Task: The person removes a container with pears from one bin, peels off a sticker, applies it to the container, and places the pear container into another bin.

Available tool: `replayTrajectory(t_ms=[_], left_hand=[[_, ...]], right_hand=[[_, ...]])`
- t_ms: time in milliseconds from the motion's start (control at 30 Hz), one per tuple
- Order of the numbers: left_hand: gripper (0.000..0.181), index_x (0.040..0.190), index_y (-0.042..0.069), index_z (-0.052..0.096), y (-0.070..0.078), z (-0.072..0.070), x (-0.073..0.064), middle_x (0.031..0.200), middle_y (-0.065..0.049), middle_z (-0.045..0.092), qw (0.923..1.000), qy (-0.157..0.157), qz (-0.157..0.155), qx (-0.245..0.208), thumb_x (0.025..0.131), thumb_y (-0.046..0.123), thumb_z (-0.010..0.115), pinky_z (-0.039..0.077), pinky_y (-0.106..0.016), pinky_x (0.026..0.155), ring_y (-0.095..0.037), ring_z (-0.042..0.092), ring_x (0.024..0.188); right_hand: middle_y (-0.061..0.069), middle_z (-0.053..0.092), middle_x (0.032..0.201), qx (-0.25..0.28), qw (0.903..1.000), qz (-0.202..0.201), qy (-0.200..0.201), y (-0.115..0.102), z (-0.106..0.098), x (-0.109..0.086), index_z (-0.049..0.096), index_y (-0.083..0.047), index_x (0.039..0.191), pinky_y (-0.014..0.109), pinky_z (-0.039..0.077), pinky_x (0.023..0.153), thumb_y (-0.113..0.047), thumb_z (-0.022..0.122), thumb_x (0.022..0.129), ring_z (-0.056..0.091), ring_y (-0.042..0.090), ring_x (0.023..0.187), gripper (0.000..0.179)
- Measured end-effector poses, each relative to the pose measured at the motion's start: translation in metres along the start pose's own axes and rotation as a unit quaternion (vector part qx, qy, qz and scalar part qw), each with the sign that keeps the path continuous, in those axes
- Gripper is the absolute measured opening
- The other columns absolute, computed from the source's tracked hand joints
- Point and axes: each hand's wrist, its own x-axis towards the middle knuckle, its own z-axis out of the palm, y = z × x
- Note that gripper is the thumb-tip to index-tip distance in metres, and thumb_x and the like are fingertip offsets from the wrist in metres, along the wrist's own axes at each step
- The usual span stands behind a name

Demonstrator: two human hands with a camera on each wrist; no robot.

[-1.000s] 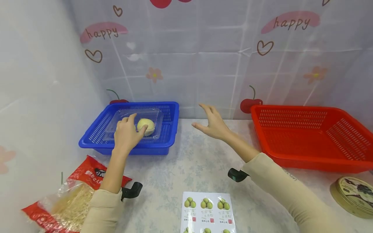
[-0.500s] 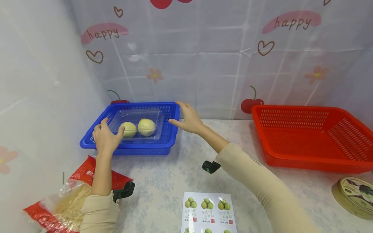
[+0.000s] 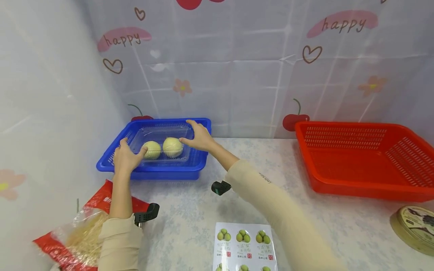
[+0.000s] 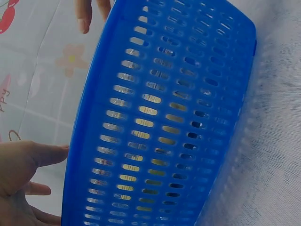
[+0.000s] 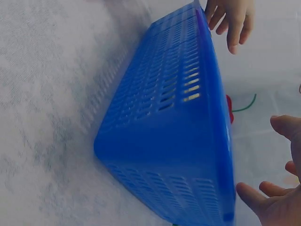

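A clear plastic box lies inside the blue basket, at the back left of the table. Two pale yellow round items, one left and one right, show through the clear plastic. My left hand is at the box's left end, thumb and fingers spread apart. Over the basket's right side reaches my right hand, its thumb near the right round item. Both wrist views show extended fingers at the basket's rim, on the left hand and the right hand. Fingertip contact with the box cannot be made out.
A red basket stands at the right. Under my left forearm lies a red-ended clear bag with pale contents. A sheet printed with green fruit lies at the front; a round tin sits at the right edge.
My right hand has moved left from above the table to the basket's right side. My left hand has moved left from over the round items to the box's left end.
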Motion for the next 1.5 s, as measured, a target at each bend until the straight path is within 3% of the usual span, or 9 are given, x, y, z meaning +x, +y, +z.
replayTrajectory(t_ms=[133,333,533,633,800,967,1233,1333,1500], left_hand=[[0.086,0.146,-0.008,0.006,0.0,-0.003,0.007,0.144,-0.039,0.022,0.9994,-0.03,-0.016,-0.002,0.092,0.037,0.054,0.022,-0.065,0.104,-0.054,0.02,0.132],[0.091,0.146,-0.008,0.0,0.001,-0.004,0.018,0.147,-0.037,0.015,0.9962,-0.07,-0.048,-0.022,0.092,0.042,0.053,0.021,-0.065,0.104,-0.053,0.015,0.134],[0.094,0.145,-0.008,-0.01,0.002,0.0,0.025,0.148,-0.037,0.005,0.9891,-0.122,-0.079,-0.022,0.093,0.043,0.049,0.019,-0.066,0.104,-0.054,0.01,0.134],[0.095,0.145,-0.006,-0.013,0.002,0.002,0.027,0.148,-0.037,0.001,0.9875,-0.123,-0.095,-0.026,0.092,0.042,0.049,0.016,-0.07,0.102,-0.056,0.004,0.134],[0.094,0.146,-0.005,-0.012,0.0,0.004,0.03,0.147,-0.039,-0.003,0.9853,-0.123,-0.116,-0.023,0.092,0.042,0.049,0.012,-0.076,0.097,-0.061,-0.003,0.131],[0.094,0.144,-0.01,-0.011,-0.007,0.003,0.036,0.147,-0.039,0.001,0.9861,-0.124,-0.11,-0.012,0.093,0.042,0.048,0.014,-0.07,0.103,-0.056,0.003,0.134],[0.084,0.145,-0.012,-0.003,-0.012,0.005,0.039,0.145,-0.039,0.013,0.9837,-0.129,-0.125,-0.01,0.095,0.037,0.044,0.02,-0.065,0.105,-0.054,0.015,0.133],[0.083,0.145,-0.011,-0.003,-0.012,0.005,0.04,0.145,-0.039,0.013,0.9824,-0.13,-0.134,-0.013,0.096,0.038,0.043,0.02,-0.066,0.104,-0.055,0.016,0.133],[0.08,0.143,-0.015,0.009,-0.012,0.005,0.04,0.142,-0.039,0.022,0.9857,-0.121,-0.117,-0.003,0.095,0.037,0.046,0.023,-0.065,0.103,-0.055,0.024,0.13]], right_hand=[[0.013,0.032,0.15,0.01,0.9993,0.023,-0.026,0.0,0.009,0.005,0.023,-0.005,0.148,0.048,0.031,0.108,-0.035,0.061,0.09,0.031,0.032,0.136,0.075],[0.012,0.028,0.152,0.012,0.9958,0.059,-0.069,-0.003,0.019,0.011,0.021,-0.007,0.149,0.046,0.032,0.108,-0.039,0.059,0.09,0.031,0.031,0.137,0.078],[0.013,0.027,0.152,0.036,0.9885,0.099,-0.108,-0.009,0.031,0.013,0.018,-0.009,0.151,0.044,0.047,0.093,-0.04,0.059,0.09,0.049,0.032,0.121,0.079],[0.013,0.029,0.151,0.037,0.9863,0.118,-0.109,-0.01,0.038,0.013,0.018,-0.01,0.151,0.042,0.052,0.084,-0.039,0.059,0.091,0.054,0.031,0.113,0.078],[0.015,0.032,0.15,0.026,0.9872,0.131,-0.086,-0.011,0.045,0.015,0.024,-0.005,0.149,0.037,0.05,0.088,-0.037,0.058,0.091,0.041,0.03,0.129,0.074],[0.016,0.027,0.152,0.082,0.9818,0.153,-0.076,-0.009,0.046,0.016,0.021,-0.005,0.149,0.038,0.056,0.073,-0.031,0.057,0.093,0.049,0.031,0.121,0.071],[0.013,0.026,0.153,0.129,0.9723,0.181,-0.074,-0.007,0.048,0.019,0.021,-0.009,0.15,0.04,0.056,0.075,-0.028,0.056,0.094,0.058,0.029,0.11,0.069],[0.014,0.03,0.151,0.136,0.9706,0.188,-0.066,-0.008,0.047,0.02,0.023,-0.008,0.149,0.042,0.055,0.075,-0.023,0.053,0.096,0.062,0.029,0.098,0.063],[0.013,0.034,0.149,0.116,0.9733,0.195,-0.033,-0.008,0.046,0.022,0.033,-0.008,0.146,0.042,0.056,0.073,-0.013,0.048,0.096,0.059,0.021,0.058,0.052]])
